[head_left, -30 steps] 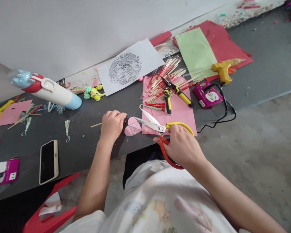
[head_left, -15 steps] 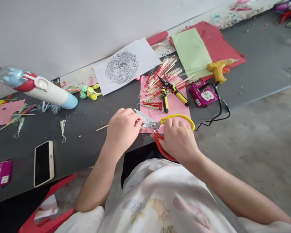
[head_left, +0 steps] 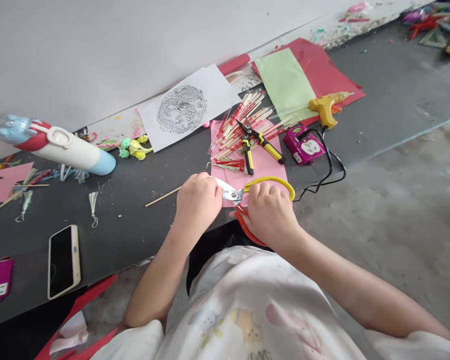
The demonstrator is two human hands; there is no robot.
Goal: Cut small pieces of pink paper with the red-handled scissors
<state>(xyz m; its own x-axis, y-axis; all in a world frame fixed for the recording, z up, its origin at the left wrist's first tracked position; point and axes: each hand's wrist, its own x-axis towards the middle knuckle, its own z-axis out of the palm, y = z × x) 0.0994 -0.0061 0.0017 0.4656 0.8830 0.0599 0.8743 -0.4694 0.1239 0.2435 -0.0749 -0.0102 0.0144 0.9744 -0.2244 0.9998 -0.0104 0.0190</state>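
Scissors [head_left: 269, 181] with one yellow and one red handle are held by my right hand [head_left: 272, 212], its fingers wrapped through the handles. My left hand [head_left: 200, 200] is closed at the blade end and covers the blade tips; whatever it pinches is hidden. A thin wooden stick [head_left: 163, 196] lies on the table just left of that hand. Beyond the scissors is pink paper [head_left: 266, 162], bearing red-and-cream sticks [head_left: 234, 135] and black-and-yellow pliers [head_left: 248, 155].
A bottle [head_left: 69, 148], a phone [head_left: 63, 262] and a tassel [head_left: 93, 207] are on the left of the grey table [head_left: 127, 240]. At the right are a yellow glue gun [head_left: 326, 109], a purple power socket [head_left: 303, 146] with black cable, and green paper [head_left: 287, 82].
My left hand has moved over the scissor blades, covering more of them, and its fingers have curled in. More of the thin stick shows. The view has shifted slightly.
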